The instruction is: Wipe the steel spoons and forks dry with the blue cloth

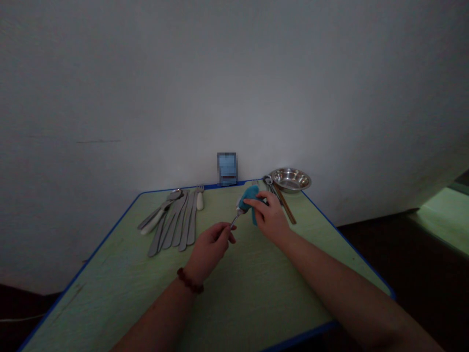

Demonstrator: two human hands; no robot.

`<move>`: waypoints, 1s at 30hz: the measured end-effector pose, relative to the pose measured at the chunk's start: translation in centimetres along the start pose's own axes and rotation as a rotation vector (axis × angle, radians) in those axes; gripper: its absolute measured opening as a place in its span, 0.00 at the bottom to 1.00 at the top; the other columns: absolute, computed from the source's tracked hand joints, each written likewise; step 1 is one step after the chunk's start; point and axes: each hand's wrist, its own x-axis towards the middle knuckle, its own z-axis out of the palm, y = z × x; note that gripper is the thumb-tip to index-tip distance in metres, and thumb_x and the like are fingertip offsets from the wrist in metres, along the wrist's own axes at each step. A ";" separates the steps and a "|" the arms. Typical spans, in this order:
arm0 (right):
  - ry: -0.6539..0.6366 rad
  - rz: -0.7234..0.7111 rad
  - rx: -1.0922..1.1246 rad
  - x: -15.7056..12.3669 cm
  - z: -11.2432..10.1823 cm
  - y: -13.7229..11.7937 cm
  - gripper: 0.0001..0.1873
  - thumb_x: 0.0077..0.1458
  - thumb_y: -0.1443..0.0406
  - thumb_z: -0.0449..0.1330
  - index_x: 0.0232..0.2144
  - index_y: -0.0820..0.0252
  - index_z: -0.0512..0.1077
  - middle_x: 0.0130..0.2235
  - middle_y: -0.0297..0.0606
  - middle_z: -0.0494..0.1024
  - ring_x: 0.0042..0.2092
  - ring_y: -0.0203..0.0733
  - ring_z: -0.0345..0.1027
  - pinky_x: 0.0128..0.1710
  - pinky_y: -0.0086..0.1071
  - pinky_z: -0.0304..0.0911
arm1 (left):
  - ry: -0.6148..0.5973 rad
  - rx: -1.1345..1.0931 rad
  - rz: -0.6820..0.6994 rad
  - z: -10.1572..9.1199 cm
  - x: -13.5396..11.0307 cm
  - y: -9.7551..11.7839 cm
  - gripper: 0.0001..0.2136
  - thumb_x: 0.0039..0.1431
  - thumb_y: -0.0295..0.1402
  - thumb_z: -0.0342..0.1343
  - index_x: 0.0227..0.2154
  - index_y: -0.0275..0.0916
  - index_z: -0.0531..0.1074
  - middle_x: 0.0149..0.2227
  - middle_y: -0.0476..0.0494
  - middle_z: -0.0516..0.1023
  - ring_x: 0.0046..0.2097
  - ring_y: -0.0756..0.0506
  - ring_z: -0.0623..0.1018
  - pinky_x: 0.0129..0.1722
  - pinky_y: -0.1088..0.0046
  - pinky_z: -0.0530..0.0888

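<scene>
Left hand (pixel 210 244) pinches a utensil (pixel 236 218) by its handle, right hand (pixel 270 216) clamps a teal cloth (pixel 248 197) round its head; cutlery row (pixel 179 220) left of the bowl (pixel 307 182) seems done, chopsticks (pixel 287 208) beside it pending.

Blurred and covered parts
A pixelated blue card (pixel 227 168) is standing mid-frame, unreadable; a teal cloth (pixel 250 195) is covering the head of the utensil (pixel 236 218).

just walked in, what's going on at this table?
One person, bare hands. The left hand grips a metal utensil by its handle; the right hand holds a teal cloth wrapped over its head end, above the green table. A row of cutlery lies to the left; a metal bowl and chopsticks lie at the far right.
</scene>
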 end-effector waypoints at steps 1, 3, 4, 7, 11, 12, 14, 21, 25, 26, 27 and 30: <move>0.000 0.002 0.003 0.0 0.0 0.0 0.16 0.50 0.73 0.49 0.39 0.55 0.69 0.38 0.41 0.62 0.42 0.41 0.56 0.43 0.38 0.58 | 0.003 0.006 0.004 0.0 0.0 0.1 0.13 0.48 0.39 0.48 0.29 0.35 0.69 0.20 0.49 0.69 0.16 0.55 0.59 0.14 0.80 0.55; -0.003 0.006 0.006 0.0 0.0 0.0 0.17 0.50 0.73 0.49 0.40 0.55 0.69 0.39 0.41 0.62 0.42 0.41 0.56 0.43 0.38 0.58 | 0.008 0.014 0.010 0.0 0.0 0.2 0.13 0.47 0.39 0.48 0.29 0.34 0.70 0.20 0.49 0.69 0.16 0.55 0.60 0.14 0.79 0.56; -0.004 0.009 0.006 0.0 0.0 0.0 0.17 0.49 0.73 0.49 0.40 0.55 0.69 0.39 0.41 0.62 0.42 0.41 0.56 0.43 0.38 0.58 | 0.011 0.019 0.013 0.0 0.0 0.2 0.13 0.47 0.39 0.48 0.29 0.34 0.70 0.19 0.49 0.69 0.16 0.55 0.60 0.15 0.79 0.56; 0.000 0.025 0.007 0.0 -0.1 0.0 0.17 0.49 0.73 0.49 0.40 0.55 0.69 0.39 0.41 0.62 0.42 0.41 0.57 0.43 0.38 0.58 | 0.003 0.039 0.020 0.0 0.0 0.2 0.13 0.47 0.39 0.47 0.29 0.34 0.70 0.19 0.49 0.69 0.16 0.55 0.60 0.15 0.79 0.56; 0.005 0.067 0.023 0.1 -0.1 0.0 0.17 0.49 0.73 0.48 0.40 0.56 0.69 0.39 0.41 0.62 0.42 0.41 0.57 0.42 0.38 0.58 | -0.022 0.075 0.022 0.0 0.0 0.2 0.13 0.48 0.39 0.47 0.30 0.35 0.69 0.20 0.50 0.68 0.17 0.55 0.60 0.16 0.79 0.56; 0.006 0.072 0.027 0.2 -0.1 0.0 0.17 0.49 0.73 0.49 0.40 0.56 0.69 0.39 0.41 0.62 0.42 0.41 0.57 0.42 0.38 0.58 | -0.025 0.082 0.022 0.0 0.0 0.3 0.13 0.49 0.39 0.46 0.30 0.35 0.69 0.20 0.50 0.68 0.17 0.55 0.60 0.16 0.79 0.56; 0.005 0.083 0.037 0.2 -0.1 0.0 0.17 0.49 0.73 0.48 0.40 0.56 0.69 0.39 0.41 0.62 0.42 0.41 0.57 0.43 0.38 0.58 | -0.029 0.091 0.025 0.0 -0.1 0.4 0.13 0.49 0.39 0.46 0.29 0.35 0.69 0.20 0.50 0.68 0.17 0.55 0.60 0.16 0.79 0.56; 0.007 0.164 0.085 0.4 -0.2 0.0 0.17 0.49 0.73 0.48 0.40 0.55 0.68 0.37 0.40 0.62 0.41 0.40 0.58 0.43 0.37 0.59 | -0.043 0.109 0.040 0.0 -0.1 0.3 0.14 0.50 0.39 0.45 0.31 0.34 0.69 0.21 0.49 0.68 0.18 0.55 0.60 0.17 0.78 0.57; 0.017 0.213 0.111 0.5 -0.1 0.1 0.17 0.48 0.73 0.49 0.39 0.56 0.68 0.37 0.40 0.62 0.40 0.39 0.59 0.42 0.37 0.59 | -0.053 0.121 0.047 -0.1 0.0 0.1 0.14 0.50 0.40 0.45 0.30 0.35 0.69 0.21 0.50 0.68 0.18 0.55 0.60 0.17 0.79 0.57; 0.017 0.227 0.115 0.5 -0.1 0.1 0.16 0.48 0.73 0.49 0.39 0.56 0.68 0.37 0.40 0.62 0.40 0.40 0.59 0.42 0.37 0.59 | -0.055 0.124 0.049 -0.1 0.0 0.1 0.14 0.50 0.40 0.45 0.30 0.35 0.69 0.21 0.50 0.68 0.18 0.55 0.60 0.17 0.79 0.57; 0.018 0.239 0.119 0.5 0.0 0.2 0.16 0.48 0.72 0.49 0.39 0.56 0.68 0.37 0.40 0.62 0.40 0.40 0.59 0.42 0.38 0.60 | -0.058 0.125 0.049 -0.1 0.0 0.1 0.14 0.50 0.40 0.45 0.30 0.35 0.69 0.21 0.49 0.68 0.18 0.55 0.60 0.17 0.79 0.56; 0.023 0.273 0.126 0.5 0.1 0.3 0.16 0.48 0.72 0.50 0.39 0.56 0.68 0.36 0.40 0.63 0.39 0.40 0.60 0.42 0.39 0.60 | -0.062 0.115 0.045 -0.1 0.0 0.2 0.13 0.50 0.39 0.46 0.30 0.35 0.69 0.21 0.49 0.68 0.18 0.55 0.60 0.16 0.79 0.56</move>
